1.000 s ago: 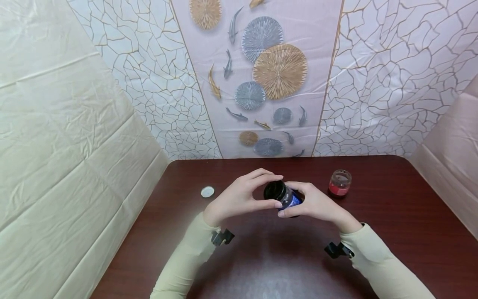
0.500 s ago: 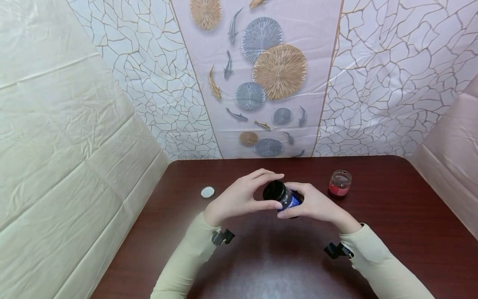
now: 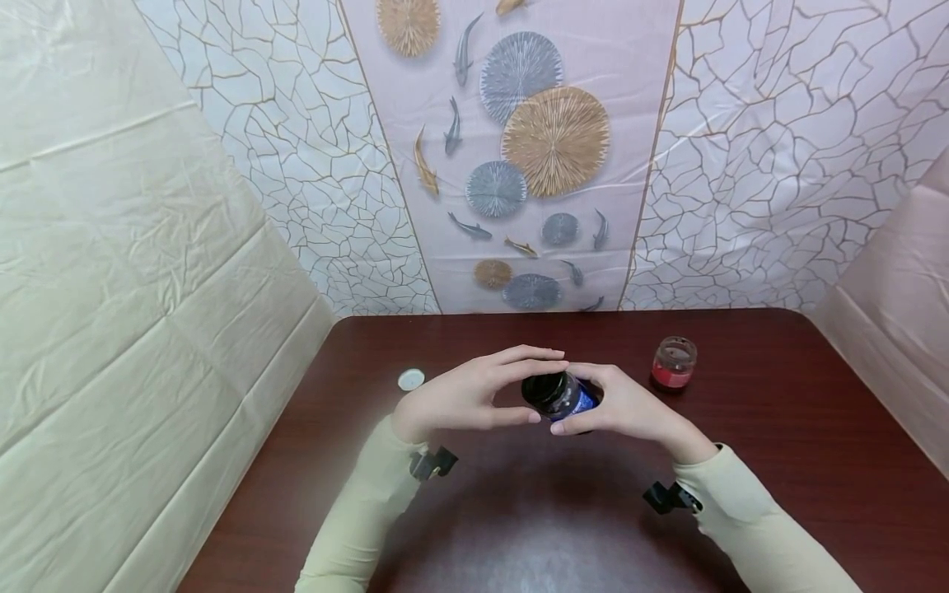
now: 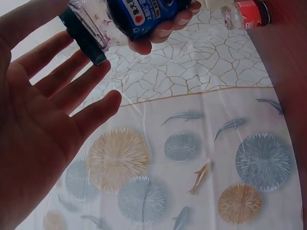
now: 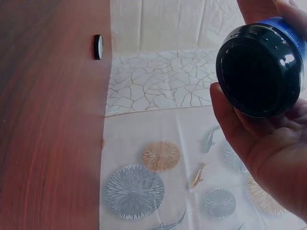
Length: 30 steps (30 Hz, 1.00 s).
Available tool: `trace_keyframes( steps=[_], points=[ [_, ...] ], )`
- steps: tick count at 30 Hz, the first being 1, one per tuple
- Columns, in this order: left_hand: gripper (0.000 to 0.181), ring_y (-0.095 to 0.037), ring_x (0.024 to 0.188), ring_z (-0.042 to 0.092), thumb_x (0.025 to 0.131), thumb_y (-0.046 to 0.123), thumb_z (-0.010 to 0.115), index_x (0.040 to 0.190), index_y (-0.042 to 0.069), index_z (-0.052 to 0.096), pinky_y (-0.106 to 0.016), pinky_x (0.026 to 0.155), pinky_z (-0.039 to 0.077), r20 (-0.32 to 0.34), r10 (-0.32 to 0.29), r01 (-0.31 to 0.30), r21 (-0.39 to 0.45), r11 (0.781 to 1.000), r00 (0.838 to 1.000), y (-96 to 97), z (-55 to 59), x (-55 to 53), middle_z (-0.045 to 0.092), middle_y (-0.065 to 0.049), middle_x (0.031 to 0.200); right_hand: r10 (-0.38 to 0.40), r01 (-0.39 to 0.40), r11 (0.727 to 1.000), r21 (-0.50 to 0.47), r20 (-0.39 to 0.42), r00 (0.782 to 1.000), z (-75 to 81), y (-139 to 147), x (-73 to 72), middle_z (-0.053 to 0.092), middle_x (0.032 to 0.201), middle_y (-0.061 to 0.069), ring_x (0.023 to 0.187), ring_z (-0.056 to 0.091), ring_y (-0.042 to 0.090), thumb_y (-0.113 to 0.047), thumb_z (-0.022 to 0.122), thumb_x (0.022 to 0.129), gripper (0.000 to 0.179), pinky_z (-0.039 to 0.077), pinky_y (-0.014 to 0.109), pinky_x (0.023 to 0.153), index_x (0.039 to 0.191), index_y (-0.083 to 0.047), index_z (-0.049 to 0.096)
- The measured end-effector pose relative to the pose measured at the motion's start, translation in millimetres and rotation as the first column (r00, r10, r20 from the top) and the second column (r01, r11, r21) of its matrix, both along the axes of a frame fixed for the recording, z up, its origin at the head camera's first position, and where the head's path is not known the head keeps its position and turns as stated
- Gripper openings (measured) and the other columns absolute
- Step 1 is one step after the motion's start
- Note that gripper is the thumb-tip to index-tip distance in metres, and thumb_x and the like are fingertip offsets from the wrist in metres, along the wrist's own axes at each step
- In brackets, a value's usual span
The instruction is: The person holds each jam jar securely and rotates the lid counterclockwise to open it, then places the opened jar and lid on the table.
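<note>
A glass jar (image 3: 581, 401) with a blue label is held tilted above the table, its dark lid (image 3: 544, 389) pointing left. My right hand (image 3: 630, 403) grips it round the label; in the right wrist view the jar's dark base (image 5: 254, 72) faces the camera. Around the lid, my left hand (image 3: 474, 395) has its fingers spread and fairly straight. Its thumb stands apart from the lid in the head view. In the left wrist view the fingers lie behind the lid (image 4: 82, 36), and whether the fingertips touch it I cannot tell.
An uncapped glass jar (image 3: 673, 365) with a red label stands at the back right of the dark red table (image 3: 741, 461). On the left lies a round lid (image 3: 411, 380), white side up. Patterned cloth (image 3: 563, 140) hangs behind the table, with plain cloth (image 3: 170, 329) at the left.
My left hand has loosened from the lid: its thumb has come away and its fingers have straightened. My right hand and the jar have stayed almost in place.
</note>
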<state>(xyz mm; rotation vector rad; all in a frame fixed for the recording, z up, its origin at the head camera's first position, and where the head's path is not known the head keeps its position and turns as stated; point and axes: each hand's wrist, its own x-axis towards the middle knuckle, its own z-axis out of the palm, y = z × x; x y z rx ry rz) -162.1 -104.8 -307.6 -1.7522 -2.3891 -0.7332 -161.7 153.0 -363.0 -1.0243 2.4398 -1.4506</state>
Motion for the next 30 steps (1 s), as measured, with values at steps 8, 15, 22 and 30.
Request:
trace_keyframes(
  steps=[8, 15, 22, 30],
  points=[
    [0.059, -0.009, 0.139, 0.042, 0.095, 0.025, 0.073, 0.147, 0.009, 0.051, -0.023, 0.112, 0.035, -0.023, 0.013, -0.012, 0.002, 1.0, 1.0, -2.3, 2.6, 0.8, 0.047, -0.003, 0.152, 0.004, -0.004, 1.0, 0.002, -0.023, 1.0, -1.7, 0.0, 0.0, 0.069, 0.113, -0.006, 0.099, 0.064, 0.018, -0.032, 0.088, 0.078, 0.058, 0.054, 0.03, 0.082, 0.129, -0.023, 0.064],
    [0.06, -0.009, 0.135, 0.047, 0.091, 0.024, 0.078, 0.143, 0.008, 0.055, -0.022, 0.11, 0.036, -0.017, 0.026, -0.025, 0.035, 0.999, 1.0, -1.5, 1.0, 0.1, 0.053, -0.004, 0.145, 0.008, -0.008, 1.0, 0.006, -0.008, 1.0, -0.4, 0.4, 1.1, 0.069, 0.113, -0.006, 0.099, 0.064, 0.018, -0.032, 0.088, 0.078, 0.057, 0.054, 0.03, 0.083, 0.129, -0.024, 0.064],
    [0.059, -0.008, 0.131, 0.05, 0.09, 0.027, 0.079, 0.141, 0.01, 0.057, -0.02, 0.108, 0.038, -0.028, 0.054, -0.052, 0.047, 0.998, 0.998, -0.7, 0.0, 1.6, 0.056, -0.002, 0.141, -0.003, 0.003, 1.0, 0.017, -0.003, 1.0, -1.7, 1.6, 0.7, 0.068, 0.113, -0.005, 0.099, 0.063, 0.019, -0.033, 0.088, 0.078, 0.056, 0.054, 0.031, 0.082, 0.128, -0.023, 0.064],
    [0.058, -0.005, 0.125, 0.053, 0.09, 0.033, 0.078, 0.141, 0.013, 0.057, -0.019, 0.103, 0.042, -0.04, 0.105, -0.104, 0.03, 0.994, 0.994, 0.2, -4.5, 4.1, 0.057, 0.002, 0.137, -0.004, 0.003, 1.0, 0.028, 0.019, 1.0, -2.8, 3.4, 2.3, 0.067, 0.114, -0.004, 0.099, 0.063, 0.021, -0.033, 0.087, 0.079, 0.056, 0.055, 0.032, 0.082, 0.129, -0.023, 0.063]
  ],
)
